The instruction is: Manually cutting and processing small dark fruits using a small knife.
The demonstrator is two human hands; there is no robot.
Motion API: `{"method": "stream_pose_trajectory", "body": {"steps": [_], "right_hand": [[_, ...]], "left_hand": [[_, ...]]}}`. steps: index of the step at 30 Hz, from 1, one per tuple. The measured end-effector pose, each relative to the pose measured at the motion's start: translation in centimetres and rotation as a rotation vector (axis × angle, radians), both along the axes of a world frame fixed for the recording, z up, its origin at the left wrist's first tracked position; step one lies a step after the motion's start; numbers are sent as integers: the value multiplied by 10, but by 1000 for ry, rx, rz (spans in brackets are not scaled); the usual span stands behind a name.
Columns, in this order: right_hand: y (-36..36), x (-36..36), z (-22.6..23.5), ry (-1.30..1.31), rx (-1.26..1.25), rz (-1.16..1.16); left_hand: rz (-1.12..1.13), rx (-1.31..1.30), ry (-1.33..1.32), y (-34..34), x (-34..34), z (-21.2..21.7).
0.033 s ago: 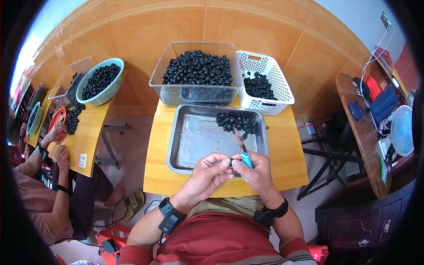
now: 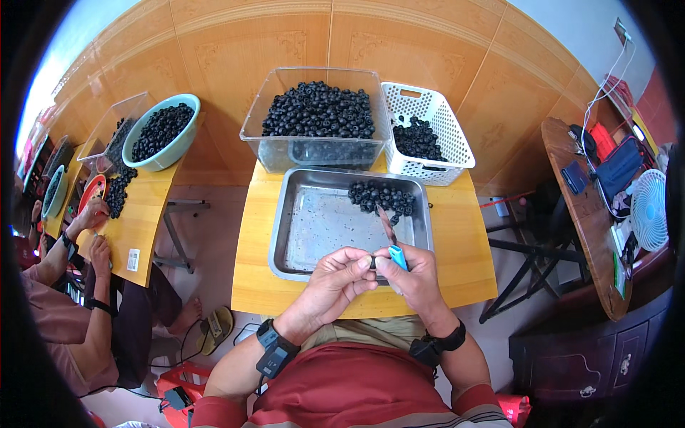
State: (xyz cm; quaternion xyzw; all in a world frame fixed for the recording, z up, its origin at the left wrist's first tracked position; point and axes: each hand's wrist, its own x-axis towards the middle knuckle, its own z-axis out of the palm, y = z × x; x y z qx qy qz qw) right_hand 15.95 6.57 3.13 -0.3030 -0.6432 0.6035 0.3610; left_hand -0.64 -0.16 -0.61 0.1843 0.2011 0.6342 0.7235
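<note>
Between hands (image 2: 378, 274), small dark fruit (image 2: 372, 262) mostly hidden.

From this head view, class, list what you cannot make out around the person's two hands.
- The small dark fruit pinched between the left hand and right hand: mostly covered by fingers.
- The blue-handled knife: its handle is buried in the right hand.
- The clear tub: its depth is hidden under the piled fruit.
- The white basket: its floor is hidden by fruit.

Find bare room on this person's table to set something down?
Free: the metal tray floor left of its berry pile; the wood strip right of the tray; the strip on its left. Crowded: back edge, filled by the clear tub and white basket; near edge under both hands.
</note>
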Motion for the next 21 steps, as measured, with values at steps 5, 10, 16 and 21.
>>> {"method": "stream_pose_trajectory", "body": {"steps": [5,10,16,21], "right_hand": [[3,2,-7,-21,-60,-66],[-1,7,-4,-138,41,-114],[-8,9,-9,-76,334,-64],[-12,10,-2,-248,602,-20]], "left_hand": [[17,-18,42,-2,3,3],[42,-38,29,-3,-1,1],[38,-19,9,-3,-4,-2],[61,19,-15,-5,-4,2]]}}
